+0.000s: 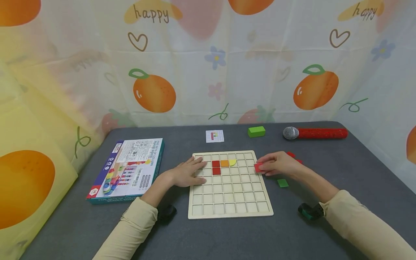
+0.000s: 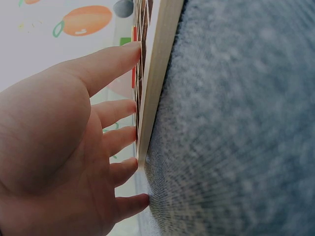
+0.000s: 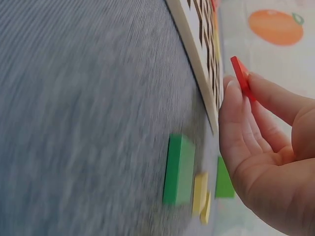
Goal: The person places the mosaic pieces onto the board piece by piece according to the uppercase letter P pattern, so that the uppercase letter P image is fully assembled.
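My right hand [image 1: 280, 164] pinches a red square tile [image 1: 258, 167] between thumb and fingers at the right edge of the wooden grid board [image 1: 227, 217]. In the right wrist view the tile [image 3: 240, 76] is tilted, raised beside the board's edge. With fingers spread and straight, my left hand [image 1: 187, 172] lies at the board's left side, fingertips on its surface. Two red squares [image 1: 216, 167], an orange square [image 1: 224, 163] and a yellow quarter-round piece [image 1: 232, 162] sit in the upper cells of the board.
A green tile [image 1: 282, 183] lies right of the board, and red pieces [image 1: 299, 161] show partly behind my right hand. Yellow pieces [image 3: 200, 192] appear in the right wrist view. Behind are a pattern card [image 1: 214, 136], green block [image 1: 256, 131] and red microphone [image 1: 321, 133]; a box [image 1: 130, 168] lies left.
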Action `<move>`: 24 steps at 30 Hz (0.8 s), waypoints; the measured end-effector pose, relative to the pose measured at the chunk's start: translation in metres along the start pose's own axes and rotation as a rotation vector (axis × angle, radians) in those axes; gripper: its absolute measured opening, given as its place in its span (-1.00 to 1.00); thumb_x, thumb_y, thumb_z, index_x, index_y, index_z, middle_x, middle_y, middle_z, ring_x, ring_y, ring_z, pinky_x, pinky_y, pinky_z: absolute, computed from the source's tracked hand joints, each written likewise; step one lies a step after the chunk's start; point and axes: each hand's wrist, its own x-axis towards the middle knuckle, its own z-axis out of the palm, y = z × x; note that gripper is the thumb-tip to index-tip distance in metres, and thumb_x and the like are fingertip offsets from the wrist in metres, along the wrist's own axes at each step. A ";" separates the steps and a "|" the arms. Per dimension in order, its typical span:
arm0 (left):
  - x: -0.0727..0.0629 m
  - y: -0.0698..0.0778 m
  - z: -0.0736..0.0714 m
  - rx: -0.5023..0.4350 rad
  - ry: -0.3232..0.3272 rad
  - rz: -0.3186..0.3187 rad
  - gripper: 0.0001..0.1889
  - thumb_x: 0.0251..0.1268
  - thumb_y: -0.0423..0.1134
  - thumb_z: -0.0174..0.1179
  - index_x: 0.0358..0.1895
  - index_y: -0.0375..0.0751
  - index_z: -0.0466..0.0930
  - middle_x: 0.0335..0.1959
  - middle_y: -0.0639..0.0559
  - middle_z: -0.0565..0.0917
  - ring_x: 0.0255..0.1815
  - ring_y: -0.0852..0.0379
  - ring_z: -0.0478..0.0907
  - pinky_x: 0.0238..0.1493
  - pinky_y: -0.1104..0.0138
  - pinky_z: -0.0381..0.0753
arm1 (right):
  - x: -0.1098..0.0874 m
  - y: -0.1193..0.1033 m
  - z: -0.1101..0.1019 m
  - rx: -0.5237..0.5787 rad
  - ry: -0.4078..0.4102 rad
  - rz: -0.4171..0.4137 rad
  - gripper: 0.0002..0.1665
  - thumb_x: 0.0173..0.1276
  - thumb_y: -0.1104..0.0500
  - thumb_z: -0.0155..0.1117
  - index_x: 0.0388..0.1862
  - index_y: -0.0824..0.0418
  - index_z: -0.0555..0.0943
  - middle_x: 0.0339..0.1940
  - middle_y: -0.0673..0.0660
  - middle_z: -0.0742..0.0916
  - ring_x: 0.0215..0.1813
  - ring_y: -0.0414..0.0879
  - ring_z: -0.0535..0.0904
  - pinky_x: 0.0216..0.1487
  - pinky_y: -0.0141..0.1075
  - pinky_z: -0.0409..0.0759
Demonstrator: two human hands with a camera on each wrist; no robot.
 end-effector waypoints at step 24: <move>0.000 -0.002 0.000 -0.001 0.005 0.014 -0.25 0.35 0.14 0.06 0.51 -0.08 0.06 0.53 -0.05 -0.05 0.51 -0.12 -0.27 0.38 -0.10 -0.13 | 0.033 -0.022 0.068 0.004 -0.102 0.020 -0.65 0.27 0.32 0.32 0.02 0.43 0.59 -0.25 0.22 0.74 -0.33 -0.09 0.68 -0.23 -0.26 0.64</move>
